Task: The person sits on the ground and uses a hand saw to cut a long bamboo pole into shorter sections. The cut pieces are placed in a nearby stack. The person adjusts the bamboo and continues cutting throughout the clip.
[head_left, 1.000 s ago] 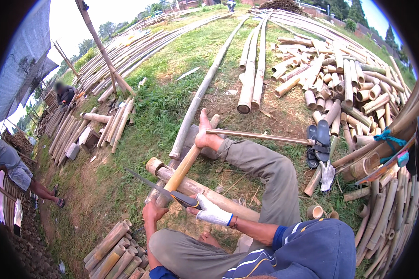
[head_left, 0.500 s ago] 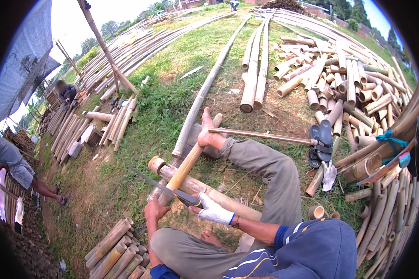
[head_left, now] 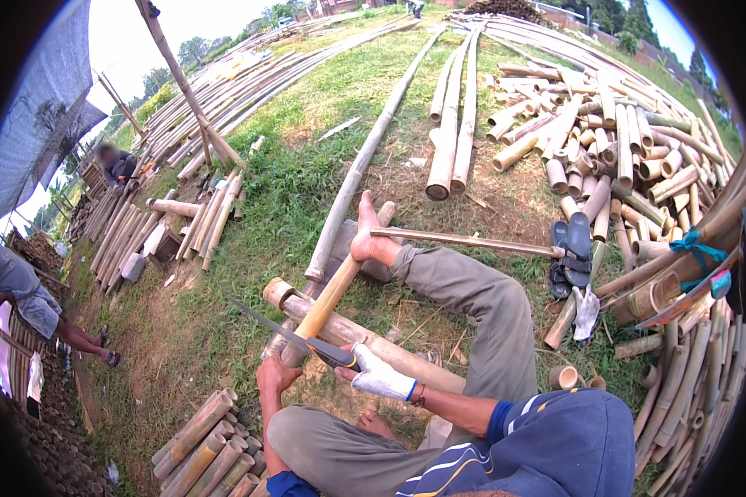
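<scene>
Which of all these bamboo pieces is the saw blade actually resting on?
The short pale bamboo piece propped on the thick bamboo log, steadied by the foot. The saw, in the gloved right hand, crosses its lower end; other poles lie untouched.

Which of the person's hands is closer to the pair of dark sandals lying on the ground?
The right hand, in a white glove and gripping the saw, is nearer the sandals. The bare left hand holds the bamboo stick farther away.
</scene>
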`<state>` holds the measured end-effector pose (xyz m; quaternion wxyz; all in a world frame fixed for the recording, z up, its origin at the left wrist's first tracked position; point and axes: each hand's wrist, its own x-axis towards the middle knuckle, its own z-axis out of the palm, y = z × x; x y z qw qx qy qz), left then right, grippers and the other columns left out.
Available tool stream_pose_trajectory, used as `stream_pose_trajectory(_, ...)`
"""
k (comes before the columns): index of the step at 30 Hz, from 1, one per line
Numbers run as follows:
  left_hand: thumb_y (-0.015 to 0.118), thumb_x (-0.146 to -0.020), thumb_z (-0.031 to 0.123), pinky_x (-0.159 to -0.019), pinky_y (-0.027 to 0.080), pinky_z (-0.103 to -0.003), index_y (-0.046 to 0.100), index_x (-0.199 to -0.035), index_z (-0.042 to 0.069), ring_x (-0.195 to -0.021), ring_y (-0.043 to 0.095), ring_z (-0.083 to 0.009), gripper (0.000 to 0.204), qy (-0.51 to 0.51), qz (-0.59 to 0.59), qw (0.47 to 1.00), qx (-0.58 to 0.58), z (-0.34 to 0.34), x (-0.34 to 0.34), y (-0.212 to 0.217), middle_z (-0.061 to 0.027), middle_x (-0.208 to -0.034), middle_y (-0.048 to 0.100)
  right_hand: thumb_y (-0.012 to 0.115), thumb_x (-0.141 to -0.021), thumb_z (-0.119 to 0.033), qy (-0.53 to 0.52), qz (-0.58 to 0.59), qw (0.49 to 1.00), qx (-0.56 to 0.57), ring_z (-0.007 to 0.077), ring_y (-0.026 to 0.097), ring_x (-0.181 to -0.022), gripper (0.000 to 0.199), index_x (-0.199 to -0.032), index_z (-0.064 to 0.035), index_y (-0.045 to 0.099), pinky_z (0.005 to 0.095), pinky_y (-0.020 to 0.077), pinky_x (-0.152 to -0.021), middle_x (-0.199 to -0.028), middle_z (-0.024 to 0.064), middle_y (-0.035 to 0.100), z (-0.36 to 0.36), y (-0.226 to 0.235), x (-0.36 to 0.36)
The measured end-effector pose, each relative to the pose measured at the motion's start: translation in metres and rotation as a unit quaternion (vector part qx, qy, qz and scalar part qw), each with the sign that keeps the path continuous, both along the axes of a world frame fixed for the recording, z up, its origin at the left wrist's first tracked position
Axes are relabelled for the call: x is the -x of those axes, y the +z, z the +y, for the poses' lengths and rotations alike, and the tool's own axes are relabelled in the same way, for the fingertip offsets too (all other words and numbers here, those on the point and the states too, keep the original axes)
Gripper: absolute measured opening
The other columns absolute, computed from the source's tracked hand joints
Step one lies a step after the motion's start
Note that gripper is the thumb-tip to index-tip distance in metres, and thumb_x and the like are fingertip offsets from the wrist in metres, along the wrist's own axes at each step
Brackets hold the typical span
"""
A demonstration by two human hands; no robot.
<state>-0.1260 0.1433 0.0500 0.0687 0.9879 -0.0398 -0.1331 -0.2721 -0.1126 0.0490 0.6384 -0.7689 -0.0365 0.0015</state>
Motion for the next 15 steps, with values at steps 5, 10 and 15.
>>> stream_pose_trajectory(5, 0.090, -0.064, 0.042, -0.101, 0.058, -0.048, 0.062, -0.146, 0.007, -0.114, 0.074, -0.0385, 0.093, -0.001, -0.001, 1.000, 0.004, 0.0003, -0.0005, -0.0009, -0.0237, -0.122, 0.076, 0.074, -0.103, -0.038, 0.002, 0.008, 1.000, -0.010, 0.0233, 0.065, -0.111, 0.054, -0.139, -0.0048, 0.053, 0.0376, 0.0525, -0.097, -0.119, 0.0137, 0.067, -0.0006, -0.0001, -0.0001)
stream_pose_trajectory(10, 0.089, -0.064, 0.042, -0.102, 0.058, -0.048, 0.063, -0.145, 0.007, -0.115, 0.073, -0.0388, 0.092, -0.001, -0.005, 1.000, 0.003, 0.0031, -0.0013, -0.0048, -0.0238, -0.122, 0.076, 0.074, -0.103, -0.038, 0.003, 0.003, 1.000, -0.005, 0.0230, 0.065, -0.112, 0.054, -0.139, -0.0049, 0.053, 0.0380, 0.0522, -0.098, -0.120, 0.0138, 0.066, -0.0008, 0.0010, 0.0005)
stream_pose_trajectory(15, 0.089, -0.064, 0.042, -0.103, 0.057, -0.048, 0.063, -0.145, 0.005, -0.116, 0.073, -0.0386, 0.092, -0.003, -0.009, 1.000, -0.002, 0.0009, 0.0004, -0.0021, -0.0240, -0.123, 0.076, 0.074, -0.103, -0.038, 0.005, 0.012, 1.000, -0.008, 0.0241, 0.064, -0.115, 0.054, -0.139, -0.0046, 0.053, 0.0377, 0.0517, -0.100, -0.122, 0.0146, 0.066, -0.0016, 0.0047, 0.0019)
